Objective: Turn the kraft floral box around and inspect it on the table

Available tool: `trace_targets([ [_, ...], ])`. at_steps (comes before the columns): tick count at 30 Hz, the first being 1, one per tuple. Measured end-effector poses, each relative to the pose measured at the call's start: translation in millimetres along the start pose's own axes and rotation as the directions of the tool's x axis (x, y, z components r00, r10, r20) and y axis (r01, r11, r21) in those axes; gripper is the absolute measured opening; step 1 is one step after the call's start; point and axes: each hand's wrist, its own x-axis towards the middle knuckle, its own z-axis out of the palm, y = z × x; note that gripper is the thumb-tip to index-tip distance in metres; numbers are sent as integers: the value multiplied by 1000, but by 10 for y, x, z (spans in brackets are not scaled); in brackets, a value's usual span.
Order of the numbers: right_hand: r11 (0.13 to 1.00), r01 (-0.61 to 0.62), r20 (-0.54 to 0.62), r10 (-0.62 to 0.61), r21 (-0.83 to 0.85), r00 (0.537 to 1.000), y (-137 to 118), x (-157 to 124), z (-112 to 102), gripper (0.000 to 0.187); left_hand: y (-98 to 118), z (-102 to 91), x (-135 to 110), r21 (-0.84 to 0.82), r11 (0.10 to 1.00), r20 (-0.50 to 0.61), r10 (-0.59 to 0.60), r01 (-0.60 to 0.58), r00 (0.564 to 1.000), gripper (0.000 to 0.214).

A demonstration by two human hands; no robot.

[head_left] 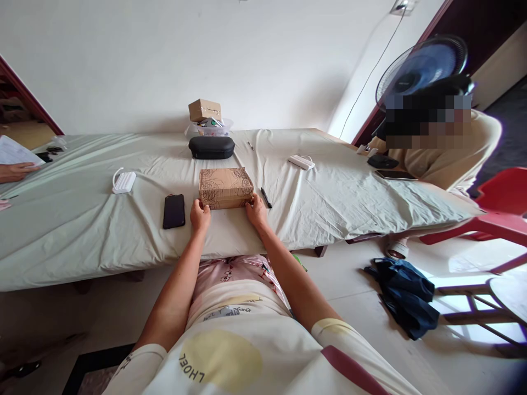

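Note:
A brown patterned cardboard box (225, 186) rests on the cloth-covered table (82, 230) straight ahead of me. My left hand (200, 215) grips its near left corner with curled fingers. My right hand (256, 210) grips its near right corner the same way. A black phone (173, 211) lies face down just left of my left hand. A black pen (265, 198) lies just right of the box, beside my right hand.
Behind the box sit a black case (211, 147), a clear tub with a small carton (205, 109) on top, and white devices (124, 181) (301, 162). A person (448, 148) sits at the right end near a fan (420, 68). Another person's hand (14, 171) is far left. Red chair (494, 214), dark cloth (407, 296) on the floor.

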Motion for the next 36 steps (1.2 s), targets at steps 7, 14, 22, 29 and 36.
trace_targets([
  [7,998,-22,-51,26,61,998,31,7,49,50,-45,22,21,-27,999,-42,18,-19,999,15],
  [14,995,-38,-76,45,94,996,-35,15,-11,55,-101,51,31,-94,995,-85,33,-41,996,18],
  [22,972,105,-221,-58,209,974,-111,-21,-115,51,-85,28,40,-101,988,-162,99,-117,982,32],
  [29,946,244,-330,-165,212,929,-232,-87,-146,58,55,4,-93,-101,967,-211,209,-234,955,63],
  [36,979,202,-237,-203,-28,950,-454,-218,-78,89,272,108,-267,56,979,-162,202,-195,966,117],
])
